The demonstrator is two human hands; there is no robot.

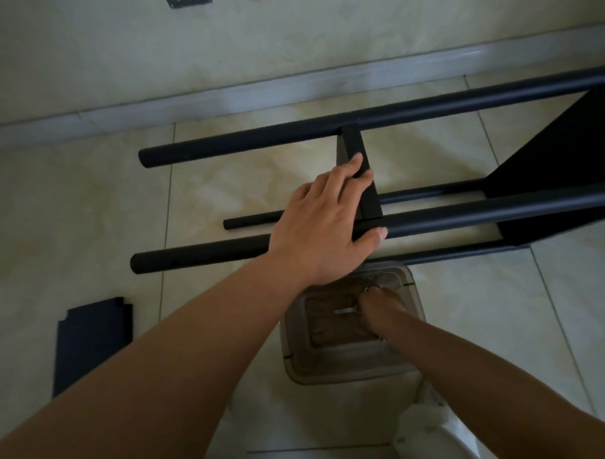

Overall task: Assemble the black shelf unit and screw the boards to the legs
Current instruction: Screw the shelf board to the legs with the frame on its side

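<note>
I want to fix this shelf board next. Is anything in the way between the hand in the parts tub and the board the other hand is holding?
Mostly the near leg and the left hand gripping the board. The right hand sits in the tub, just below that leg.

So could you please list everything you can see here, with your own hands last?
legs: four, black, lying along the floor
boards: two, black, set between the legs, middle and right
loose board: one, dark, floor lower left
tub: one, clear, below the near leg, holding small metal parts
dark piece: one, top edge, cut off
left hand: fingers over the middle board, thumb on the near leg
right hand: in the tub; grip unclear
</note>
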